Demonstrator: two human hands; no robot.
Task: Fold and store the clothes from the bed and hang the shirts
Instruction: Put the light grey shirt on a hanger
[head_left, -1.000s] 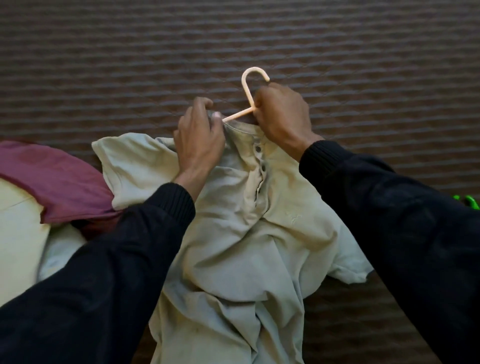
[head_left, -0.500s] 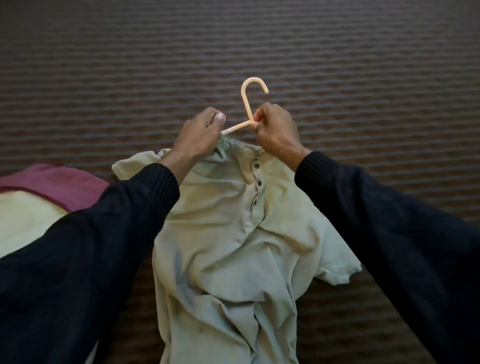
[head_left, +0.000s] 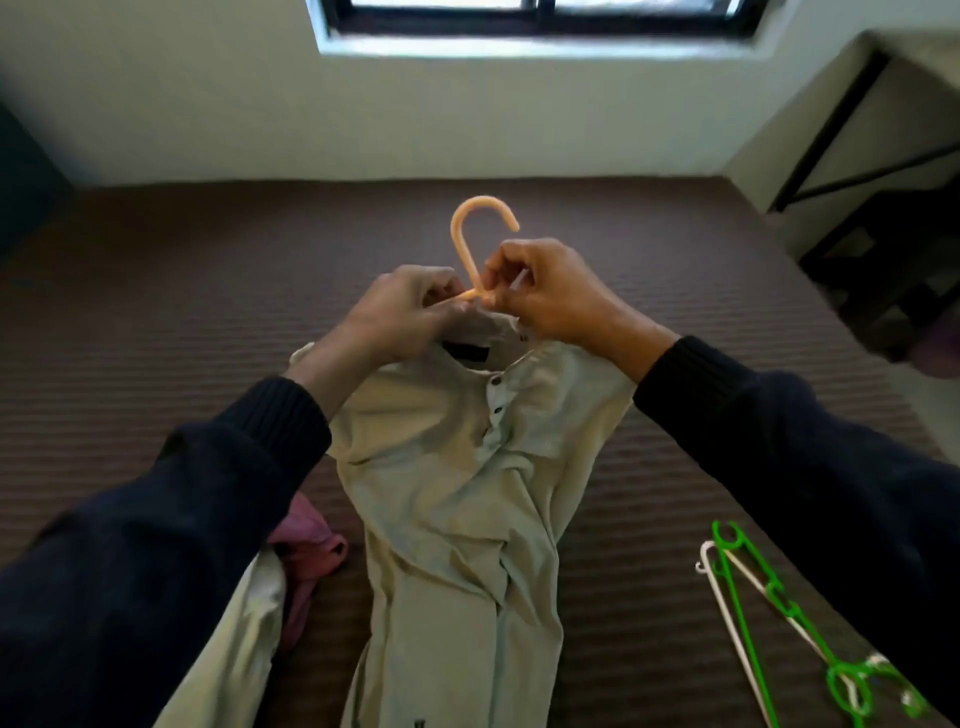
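Shirt lifted, hanging lengthwise; hanger hook up.

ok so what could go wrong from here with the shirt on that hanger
1. Both hands, left and right, bunch at the hanger neck, so the shirt shoulders may be unseated and slip off.
2. The shirt hangs creased and may dry-set wrinkled.
3. Its hem could drag across the bed.

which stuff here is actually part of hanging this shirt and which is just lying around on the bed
In use:
- pale green shirt, lifted by its collar
- peach hanger, hook sticking up above the collar
- left hand and right hand, both gripping at the hanger's neck

Lying about:
- green hanger and white hanger
- pink garment
- cream cloth
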